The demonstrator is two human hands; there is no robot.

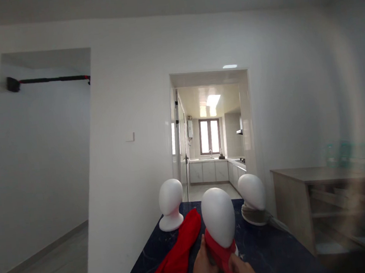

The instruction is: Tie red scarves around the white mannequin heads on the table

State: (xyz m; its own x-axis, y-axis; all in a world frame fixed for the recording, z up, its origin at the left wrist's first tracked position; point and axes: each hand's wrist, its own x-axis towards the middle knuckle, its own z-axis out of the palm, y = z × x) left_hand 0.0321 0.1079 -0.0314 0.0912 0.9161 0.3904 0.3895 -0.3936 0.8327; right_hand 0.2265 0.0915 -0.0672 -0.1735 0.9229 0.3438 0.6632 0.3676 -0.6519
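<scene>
Shows at the far left a recess (pixel 42 168) and, high across it, a black bar (pixel 54 79) with small red parts. Continues rightward along a white wall (pixel 124 81) past a pale switch plate (pixel 131 137). Comes next to a dark blue, marbled table (pixel 273 253) and, at its left side, a bare white mannequin head (pixel 171 198), upright on a flared base. Has just beside that a loose red cloth (pixel 178 254), stretched lengthwise toward the near edge. Puts the left hand (pixel 203 268) upright against the left side of a wrapped red cloth (pixel 219 251); cannot tell how far closed, because of partly hidden fingers. Wears that cloth around the front of the neck, on the middle mannequin head (pixel 218 215); hides the back of the neck. Pinches the cloth's hanging part below the chin in the right hand (pixel 242 272), fingers bent in close. Opens behind onto a kitchen (pixel 208 170). Stands farther right, upright, as a third mannequin head (pixel 251 190) with grey cloth (pixel 254 214) about its neck. Ends at a wooden cabinet (pixel 292 203) topped with blurred greenish bottles (pixel 344 154).
</scene>
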